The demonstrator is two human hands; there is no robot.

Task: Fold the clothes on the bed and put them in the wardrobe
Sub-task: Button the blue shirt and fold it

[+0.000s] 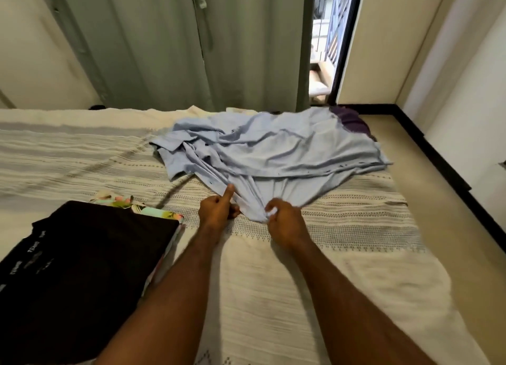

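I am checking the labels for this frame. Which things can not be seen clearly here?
- Purple garment, head view: mostly covered by the light blue shirt.
- Floral garment: mostly under the black folded garment, whose white print is too blurred to read.
- Black garment: cut off by the left edge.
- Wardrobe: not in view.
- Right hand fingertips: buried in the shirt.

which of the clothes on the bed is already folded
The black garment at the near left, lying flat with squared edges on a floral piece. The light blue shirt lies spread and crumpled, gripped by both hands.
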